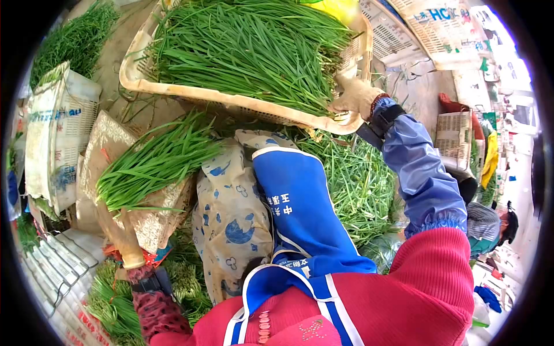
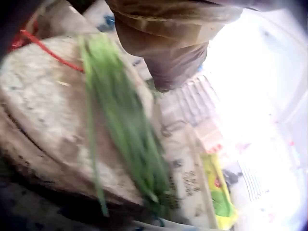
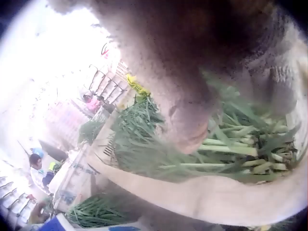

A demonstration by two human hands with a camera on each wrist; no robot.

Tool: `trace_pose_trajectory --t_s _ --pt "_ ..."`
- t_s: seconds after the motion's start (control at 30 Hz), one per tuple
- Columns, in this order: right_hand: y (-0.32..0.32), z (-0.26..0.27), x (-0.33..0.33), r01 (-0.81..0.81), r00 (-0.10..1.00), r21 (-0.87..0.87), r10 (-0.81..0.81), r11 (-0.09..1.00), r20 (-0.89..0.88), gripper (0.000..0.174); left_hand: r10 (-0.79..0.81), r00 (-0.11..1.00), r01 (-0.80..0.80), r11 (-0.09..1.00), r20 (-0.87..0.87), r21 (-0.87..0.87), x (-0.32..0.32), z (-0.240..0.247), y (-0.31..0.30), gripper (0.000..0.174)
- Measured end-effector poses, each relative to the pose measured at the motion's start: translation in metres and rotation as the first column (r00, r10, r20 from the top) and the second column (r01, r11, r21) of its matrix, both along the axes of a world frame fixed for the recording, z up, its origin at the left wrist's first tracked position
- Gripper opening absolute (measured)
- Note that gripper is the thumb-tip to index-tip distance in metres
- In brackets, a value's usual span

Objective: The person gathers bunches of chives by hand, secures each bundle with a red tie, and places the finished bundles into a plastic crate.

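A bunch of long green leaves (image 1: 156, 161) lies across a patterned board (image 1: 107, 132); the same bunch (image 2: 125, 115) is blurred in the left wrist view. My gloved left hand (image 1: 118, 233) is at the bunch's near end, fingers extended, and in its wrist view the glove (image 2: 168, 43) is beside the leaves, gripping nothing visible. A large cream crate (image 1: 231, 99) holds a thick layer of green stalks (image 1: 248, 52). At its right corner my gloved right hand (image 1: 358, 97) touches the stalk ends, fingers and thumb apart; a fingertip (image 3: 192, 142) rests over the stalks (image 3: 231, 149).
Loose greens (image 1: 358, 184) lie right of the blue apron (image 1: 300, 196). A white crate (image 1: 55, 138) stands at the left, with more greens (image 1: 75, 40) behind it. Bundles (image 1: 112, 300) lie below my left hand. Another person (image 3: 38, 171) shows in the right wrist view.
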State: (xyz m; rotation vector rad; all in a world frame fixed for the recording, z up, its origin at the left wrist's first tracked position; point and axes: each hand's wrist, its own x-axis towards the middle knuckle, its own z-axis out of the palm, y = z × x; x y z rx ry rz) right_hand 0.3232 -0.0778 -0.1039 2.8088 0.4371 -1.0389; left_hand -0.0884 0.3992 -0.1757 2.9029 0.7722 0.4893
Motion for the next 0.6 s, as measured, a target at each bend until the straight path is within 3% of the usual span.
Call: trace_pose_trajectory --t_s 0.03,0.1,0.13,0.17,0.2,0.23,0.27,0.3,0.33,0.4,0.43,0.47,0.53,0.57,0.6 --pt "-0.009 -0.012 0.002 -0.046 0.998 -0.001 0.046 0.999 -0.031 0.079 -0.023 0.999 0.026 0.995 0.031 -0.1 0.039 0.025 -0.019 0.057" --pt "-0.027 -0.044 0.01 -0.141 0.983 0.058 0.147 0.988 -0.107 0.07 -0.297 0.931 0.338 0.921 0.213 -0.194 0.12 0.055 -0.055 0.06" --pt "-0.035 -0.061 0.015 -0.184 0.967 0.12 0.202 0.976 -0.154 0.066 -0.415 0.894 0.443 0.876 0.17 -0.192 0.162 0.066 -0.078 0.062" --pt "-0.025 -0.055 0.01 -0.085 0.975 0.102 0.103 0.991 -0.198 0.065 -0.526 0.842 0.539 0.818 0.121 -0.198 0.2 0.073 -0.104 0.063" --pt "-0.031 -0.078 0.012 -0.011 0.989 0.048 0.018 0.999 -0.146 0.055 -0.682 0.713 0.701 0.688 0.162 -0.189 0.236 0.07 -0.128 0.066" --pt "-0.025 -0.066 0.009 -0.048 0.984 0.062 0.058 0.997 -0.167 0.051 -0.806 0.556 0.83 0.528 0.201 -0.178 0.268 0.065 -0.151 0.069" --pt "-0.02 -0.055 0.005 -0.084 0.978 0.077 0.097 0.994 -0.187 0.048 -0.881 0.464 0.879 0.442 0.098 -0.18 0.297 0.065 -0.181 0.071" --pt "-0.017 -0.061 0.006 -0.005 0.986 -0.046 -0.003 0.999 -0.168 0.042 -0.933 0.359 0.915 0.353 -0.004 -0.198 0.324 0.063 -0.21 0.074" --pt "-0.014 -0.058 0.007 -0.04 0.978 -0.117 0.015 0.992 -0.209 0.042 -0.964 0.247 0.929 0.266 -0.103 -0.258 0.35 0.054 -0.235 0.078" --pt "-0.013 -0.071 0.018 -0.432 0.826 -0.107 0.345 0.896 -0.447 0.047 -0.966 0.034 0.922 0.129 -0.256 -0.365 0.394 0.032 -0.274 0.085" --pt "-0.015 -0.072 0.02 -0.422 0.827 -0.074 0.35 0.904 -0.44 0.043 -0.948 -0.061 0.908 0.077 -0.313 -0.411 0.41 0.02 -0.289 0.089" --pt "-0.016 -0.069 0.017 -0.293 0.882 -0.051 0.25 0.955 -0.399 0.041 -0.931 -0.114 0.909 0.044 -0.348 -0.415 0.422 0.008 -0.299 0.096" --pt "-0.016 -0.063 0.016 -0.089 0.931 0.005 0.085 0.996 -0.354 0.041 -0.872 -0.16 0.9 0.063 -0.462 -0.431 0.436 -0.012 -0.311 0.111" --pt "-0.017 -0.063 0.016 0.011 0.936 0.079 0.018 0.997 -0.352 0.053 -0.833 -0.183 0.892 0.083 -0.522 -0.445 0.44 -0.02 -0.314 0.116" --pt "-0.022 -0.066 0.018 -0.054 0.934 0.16 0.107 0.986 -0.342 0.054 -0.824 -0.177 0.904 0.08 -0.538 -0.42 0.438 -0.029 -0.315 0.118"
